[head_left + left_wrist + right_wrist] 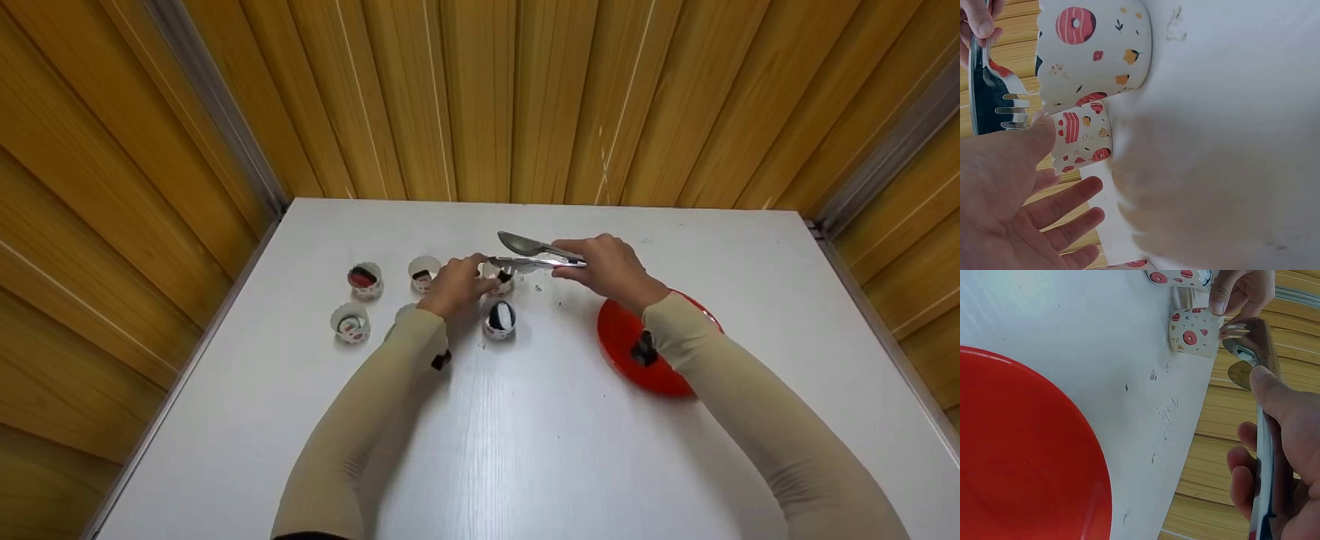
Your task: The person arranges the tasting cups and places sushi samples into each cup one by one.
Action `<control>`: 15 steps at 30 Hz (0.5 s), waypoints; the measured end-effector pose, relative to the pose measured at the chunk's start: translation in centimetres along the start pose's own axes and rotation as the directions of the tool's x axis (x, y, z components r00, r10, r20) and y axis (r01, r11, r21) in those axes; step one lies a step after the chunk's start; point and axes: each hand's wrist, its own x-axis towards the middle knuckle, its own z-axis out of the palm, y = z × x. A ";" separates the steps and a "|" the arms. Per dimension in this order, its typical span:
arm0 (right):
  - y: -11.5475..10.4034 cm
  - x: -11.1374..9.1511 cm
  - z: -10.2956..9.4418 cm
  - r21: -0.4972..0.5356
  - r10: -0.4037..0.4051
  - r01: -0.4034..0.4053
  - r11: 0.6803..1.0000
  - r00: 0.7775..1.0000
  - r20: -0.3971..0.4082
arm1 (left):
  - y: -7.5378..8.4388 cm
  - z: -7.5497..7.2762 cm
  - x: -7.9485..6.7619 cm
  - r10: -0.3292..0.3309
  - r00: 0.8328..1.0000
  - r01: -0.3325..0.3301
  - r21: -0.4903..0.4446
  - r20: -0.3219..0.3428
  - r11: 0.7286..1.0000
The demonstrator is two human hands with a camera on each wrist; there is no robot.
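My right hand (611, 268) grips metal serving tongs (1264, 455), with one spoon-shaped end and one forked end. The tong ends reach left, over a patterned paper cup (1193, 333) in the back row. At that cup's rim is my left hand (459, 285), thumb and index finger around its left side, the other fingers spread apart in the left wrist view. Something dark shows inside the cup. Just in front stands another paper cup (500, 327) holding a black-and-white piece. My left forearm partly hides a further cup (405, 312).
A red plate (619, 341) lies at the right, partly under my right forearm. On the left stand more paper cups: one with a red-and-black piece (363, 277), one with a pale piece (349, 325), and another (424, 268) behind my left hand. Dark crumbs dot the white table (562, 450).
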 end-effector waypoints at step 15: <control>2.0 -3.1 -1.0 -0.004 -0.002 0.002 1.000 0.999 -0.035 | 0.3 0.0 0.0 -0.004 0.999 0.004 0.007 0.034 1.000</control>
